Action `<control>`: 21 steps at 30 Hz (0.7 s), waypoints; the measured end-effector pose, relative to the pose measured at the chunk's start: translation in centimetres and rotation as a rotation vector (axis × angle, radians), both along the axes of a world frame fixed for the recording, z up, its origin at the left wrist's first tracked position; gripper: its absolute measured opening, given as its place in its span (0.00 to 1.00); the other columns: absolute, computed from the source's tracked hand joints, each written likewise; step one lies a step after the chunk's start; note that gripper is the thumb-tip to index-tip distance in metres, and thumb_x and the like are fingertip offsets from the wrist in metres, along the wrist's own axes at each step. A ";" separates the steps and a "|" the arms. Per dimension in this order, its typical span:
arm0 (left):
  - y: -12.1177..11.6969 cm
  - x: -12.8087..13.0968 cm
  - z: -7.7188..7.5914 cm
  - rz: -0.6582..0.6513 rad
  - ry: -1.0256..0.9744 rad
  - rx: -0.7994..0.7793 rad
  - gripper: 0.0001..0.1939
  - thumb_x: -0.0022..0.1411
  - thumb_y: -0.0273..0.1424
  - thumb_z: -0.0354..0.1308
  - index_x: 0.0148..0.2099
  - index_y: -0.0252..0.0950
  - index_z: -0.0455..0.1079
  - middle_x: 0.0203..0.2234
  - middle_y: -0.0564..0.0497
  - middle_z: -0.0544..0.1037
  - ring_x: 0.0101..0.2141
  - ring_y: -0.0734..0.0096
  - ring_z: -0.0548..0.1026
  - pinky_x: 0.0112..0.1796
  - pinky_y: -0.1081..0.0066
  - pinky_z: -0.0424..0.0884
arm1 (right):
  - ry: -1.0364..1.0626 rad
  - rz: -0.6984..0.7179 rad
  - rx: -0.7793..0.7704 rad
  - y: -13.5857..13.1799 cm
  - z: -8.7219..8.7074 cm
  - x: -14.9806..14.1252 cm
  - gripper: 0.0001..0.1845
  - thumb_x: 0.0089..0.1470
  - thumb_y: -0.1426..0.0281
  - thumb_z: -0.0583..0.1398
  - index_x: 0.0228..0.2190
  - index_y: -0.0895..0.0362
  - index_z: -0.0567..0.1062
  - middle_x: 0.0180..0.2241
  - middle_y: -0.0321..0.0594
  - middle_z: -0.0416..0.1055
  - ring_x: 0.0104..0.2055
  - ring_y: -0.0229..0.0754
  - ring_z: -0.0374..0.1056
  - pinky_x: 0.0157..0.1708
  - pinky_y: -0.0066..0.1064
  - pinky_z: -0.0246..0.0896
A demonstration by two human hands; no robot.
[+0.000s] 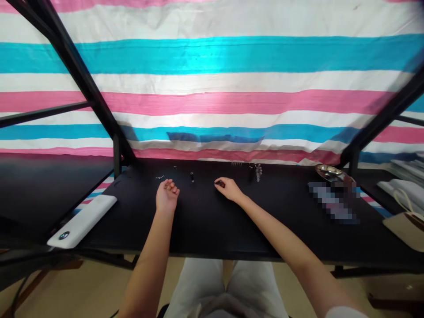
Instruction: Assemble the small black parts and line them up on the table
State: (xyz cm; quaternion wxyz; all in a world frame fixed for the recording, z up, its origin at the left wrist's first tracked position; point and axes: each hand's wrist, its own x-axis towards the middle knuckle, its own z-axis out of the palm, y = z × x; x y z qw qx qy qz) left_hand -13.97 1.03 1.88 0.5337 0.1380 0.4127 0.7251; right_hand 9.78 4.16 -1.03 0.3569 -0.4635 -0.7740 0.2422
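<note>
My left hand (168,195) is over the black table (212,229), palm turned up and fingers curled in. Whatever those fingers may hold is hidden. My right hand (231,190) has thumb and fingers closed on a small dark object (220,183) too small to identify. Between and just beyond my hands stands a small black cylinder (192,177) with a pale end. A thin whitish wire-like piece (160,177) lies just past my left hand. Past my right hand are a row of tiny pieces (236,164) and a cluster of greyish bead-like pieces (259,172).
A long white device (82,223) with a round dark display lies at the left edge. At the right are a shiny metal dish (334,173), a blurred-out flat item (333,204) and a beige pouch (406,229). Black frame bars and a striped sheet (212,101) stand behind.
</note>
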 end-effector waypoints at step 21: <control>-1.4 1.8 0.8 -0.165 -0.134 0.017 0.05 0.49 0.29 0.53 0.25 0.34 0.60 0.13 0.60 0.57 0.13 0.83 0.55 0.16 0.77 0.50 | -0.167 -0.141 -0.116 4.8 -1.3 -7.0 0.10 0.46 0.62 0.62 0.29 0.54 0.77 0.26 0.36 0.72 0.29 0.37 0.66 0.26 0.26 0.52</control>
